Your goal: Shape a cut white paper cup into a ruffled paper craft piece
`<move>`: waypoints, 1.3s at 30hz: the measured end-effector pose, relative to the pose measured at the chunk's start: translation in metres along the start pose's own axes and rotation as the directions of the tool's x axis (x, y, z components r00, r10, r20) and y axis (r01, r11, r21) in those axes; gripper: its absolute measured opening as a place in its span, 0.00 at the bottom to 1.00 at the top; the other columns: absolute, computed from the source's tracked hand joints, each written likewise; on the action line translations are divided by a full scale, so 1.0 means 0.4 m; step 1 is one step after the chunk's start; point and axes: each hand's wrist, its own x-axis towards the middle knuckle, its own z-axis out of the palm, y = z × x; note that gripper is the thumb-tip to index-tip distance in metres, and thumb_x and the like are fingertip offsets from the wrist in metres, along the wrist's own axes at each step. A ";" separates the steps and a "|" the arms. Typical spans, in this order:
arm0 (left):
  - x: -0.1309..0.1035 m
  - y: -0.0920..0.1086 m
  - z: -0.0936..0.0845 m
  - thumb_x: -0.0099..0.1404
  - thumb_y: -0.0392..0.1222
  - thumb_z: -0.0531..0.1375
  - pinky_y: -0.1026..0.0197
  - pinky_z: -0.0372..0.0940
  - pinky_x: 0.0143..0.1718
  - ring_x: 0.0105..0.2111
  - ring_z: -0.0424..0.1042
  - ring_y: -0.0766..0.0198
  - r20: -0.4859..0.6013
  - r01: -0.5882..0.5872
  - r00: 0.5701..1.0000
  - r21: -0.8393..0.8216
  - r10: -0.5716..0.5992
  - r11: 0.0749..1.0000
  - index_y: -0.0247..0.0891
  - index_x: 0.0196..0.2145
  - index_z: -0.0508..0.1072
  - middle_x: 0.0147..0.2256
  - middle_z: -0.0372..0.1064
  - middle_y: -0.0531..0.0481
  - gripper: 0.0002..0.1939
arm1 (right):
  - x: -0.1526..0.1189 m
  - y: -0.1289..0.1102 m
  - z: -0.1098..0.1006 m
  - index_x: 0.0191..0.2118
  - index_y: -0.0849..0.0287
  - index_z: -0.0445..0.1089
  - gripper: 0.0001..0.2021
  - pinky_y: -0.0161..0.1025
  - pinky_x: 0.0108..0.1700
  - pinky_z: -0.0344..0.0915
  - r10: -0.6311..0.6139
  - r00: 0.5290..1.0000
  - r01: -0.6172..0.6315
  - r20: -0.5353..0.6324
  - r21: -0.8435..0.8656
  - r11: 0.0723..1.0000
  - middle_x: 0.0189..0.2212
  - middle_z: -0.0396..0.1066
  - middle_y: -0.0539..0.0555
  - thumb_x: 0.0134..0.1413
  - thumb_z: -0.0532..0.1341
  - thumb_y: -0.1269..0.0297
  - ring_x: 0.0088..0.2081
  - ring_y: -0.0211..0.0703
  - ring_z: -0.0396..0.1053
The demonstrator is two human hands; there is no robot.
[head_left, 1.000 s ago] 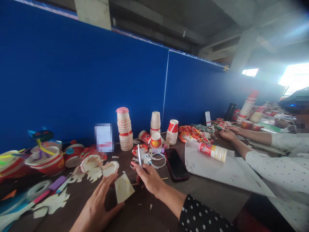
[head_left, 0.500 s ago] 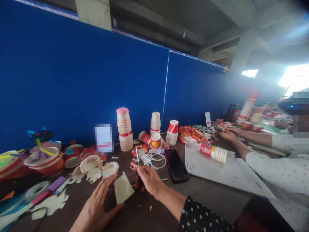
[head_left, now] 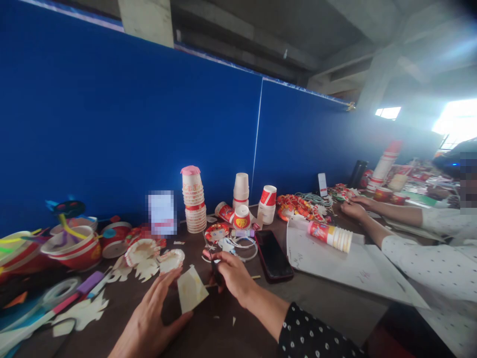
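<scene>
My left hand [head_left: 152, 318] is at the lower middle with thumb and fingers spread around the left side of a pale, four-sided paper piece [head_left: 192, 292]. Its thumb tip touches the lower edge of that piece, and the hand does not grip it. To the right, my right hand [head_left: 233, 278] is closed on dark-handled scissors [head_left: 214, 266], whose thin blade points up and away. A thin stick [head_left: 255, 277] lies partly hidden behind the right hand. Small paper scraps [head_left: 234, 321] lie on the dark table [head_left: 223, 340].
Stacked paper cups [head_left: 195, 219] stand by the blue partition [head_left: 130, 124]. A phone [head_left: 274, 254] and a white board [head_left: 346, 271] lie at right. Cut cups [head_left: 76, 251], tape [head_left: 61, 293] and a purple marker [head_left: 91, 282] are at left. Another person's hands [head_left: 354, 210] work farther right.
The scissors have turned in my right hand, so the blade looks thinner and leans more to the left. My left hand and the paper piece stay together; the view has shifted slightly.
</scene>
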 end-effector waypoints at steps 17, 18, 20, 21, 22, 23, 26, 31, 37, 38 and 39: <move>0.014 0.044 -0.026 0.54 0.44 0.61 0.48 0.62 0.50 0.49 0.65 0.49 -0.059 0.011 0.998 -0.152 -0.020 0.988 0.35 0.57 0.55 0.49 0.64 0.37 0.35 | -0.017 -0.024 0.007 0.35 0.56 0.60 0.16 0.29 0.18 0.48 -0.034 0.999 0.035 0.016 -0.053 0.998 0.18 0.65 0.44 0.46 0.61 0.50 0.20 0.34 0.63; 0.014 0.044 -0.026 0.54 0.44 0.62 0.48 0.62 0.51 0.49 0.65 0.49 -0.072 0.010 0.997 -0.154 -0.022 0.988 0.35 0.57 0.54 0.49 0.64 0.37 0.35 | -0.018 -0.024 0.008 0.34 0.56 0.60 0.16 0.29 0.18 0.48 -0.029 0.999 0.030 0.027 -0.048 0.998 0.19 0.65 0.44 0.46 0.61 0.51 0.20 0.34 0.62; 0.014 0.043 -0.025 0.55 0.43 0.62 0.49 0.62 0.51 0.50 0.63 0.49 -0.080 0.008 0.997 -0.166 -0.021 0.986 0.35 0.58 0.53 0.50 0.63 0.37 0.35 | -0.022 -0.024 0.010 0.32 0.55 0.59 0.16 0.30 0.19 0.48 -0.014 0.998 0.016 0.061 -0.040 0.999 0.17 0.63 0.43 0.43 0.63 0.53 0.19 0.33 0.61; 0.013 0.042 -0.025 0.55 0.42 0.62 0.49 0.62 0.51 0.51 0.63 0.49 -0.082 0.005 0.996 -0.173 -0.019 0.985 0.35 0.58 0.52 0.50 0.62 0.37 0.36 | -0.023 -0.024 0.010 0.32 0.55 0.59 0.17 0.30 0.19 0.48 -0.003 0.997 0.006 0.079 -0.037 0.999 0.16 0.62 0.42 0.41 0.65 0.54 0.19 0.33 0.60; 0.013 0.041 -0.025 0.55 0.42 0.62 0.50 0.62 0.51 0.51 0.63 0.49 -0.079 0.002 0.997 -0.182 -0.017 0.983 0.35 0.58 0.52 0.50 0.62 0.36 0.36 | -0.024 -0.024 0.009 0.32 0.55 0.58 0.18 0.30 0.20 0.49 0.006 0.995 -0.003 0.095 -0.033 0.999 0.16 0.62 0.41 0.39 0.66 0.55 0.18 0.33 0.60; 0.013 0.040 -0.024 0.55 0.42 0.62 0.50 0.62 0.51 0.51 0.63 0.49 -0.076 0.001 0.997 -0.191 -0.016 0.982 0.35 0.58 0.52 0.51 0.61 0.36 0.35 | -0.024 -0.023 0.008 0.33 0.55 0.58 0.19 0.31 0.20 0.49 0.012 0.994 -0.009 0.108 -0.025 1.000 0.16 0.62 0.41 0.38 0.67 0.56 0.18 0.33 0.59; 0.014 0.038 -0.023 0.55 0.41 0.62 0.50 0.62 0.51 0.50 0.64 0.50 -0.057 0.012 0.998 -0.210 -0.024 0.978 0.35 0.58 0.51 0.50 0.61 0.36 0.35 | -0.021 -0.020 0.005 0.35 0.55 0.58 0.20 0.31 0.22 0.50 0.003 0.991 -0.006 0.130 0.024 1.000 0.17 0.63 0.41 0.37 0.67 0.58 0.19 0.33 0.59; 0.013 0.035 -0.016 0.57 0.40 0.61 0.46 0.58 0.53 0.51 0.62 0.49 -0.014 0.021 1.000 -0.232 -0.025 0.973 0.37 0.58 0.50 0.52 0.59 0.36 0.35 | -0.019 -0.019 0.005 0.34 0.55 0.58 0.20 0.31 0.23 0.52 0.002 0.986 -0.015 0.167 0.079 0.997 0.18 0.64 0.41 0.35 0.68 0.61 0.19 0.32 0.59; 0.016 0.042 -0.016 0.54 0.42 0.64 0.47 0.60 0.51 0.48 0.65 0.50 0.013 0.133 0.990 -0.357 -0.137 0.924 0.39 0.60 0.48 0.55 0.55 0.36 0.41 | -0.014 -0.015 0.006 0.33 0.56 0.60 0.20 0.31 0.27 0.57 -0.037 0.997 0.033 0.063 0.064 0.997 0.20 0.66 0.43 0.33 0.69 0.65 0.23 0.34 0.62; 0.019 0.045 -0.015 0.52 0.43 0.65 0.48 0.61 0.50 0.46 0.66 0.51 0.023 0.172 0.984 -0.407 -0.178 0.897 0.38 0.60 0.48 0.54 0.56 0.36 0.42 | -0.011 -0.012 0.005 0.34 0.56 0.60 0.20 0.32 0.27 0.57 -0.049 0.998 0.046 0.040 0.067 0.997 0.20 0.66 0.43 0.33 0.69 0.65 0.23 0.34 0.63; 0.023 0.047 -0.014 0.52 0.44 0.65 0.49 0.62 0.49 0.44 0.68 0.52 0.043 0.217 0.974 -0.468 -0.224 0.856 0.37 0.60 0.49 0.52 0.59 0.36 0.42 | -0.008 -0.009 0.005 0.34 0.56 0.60 0.20 0.32 0.27 0.58 -0.059 0.998 0.058 0.022 0.073 0.996 0.20 0.66 0.43 0.33 0.69 0.65 0.23 0.34 0.63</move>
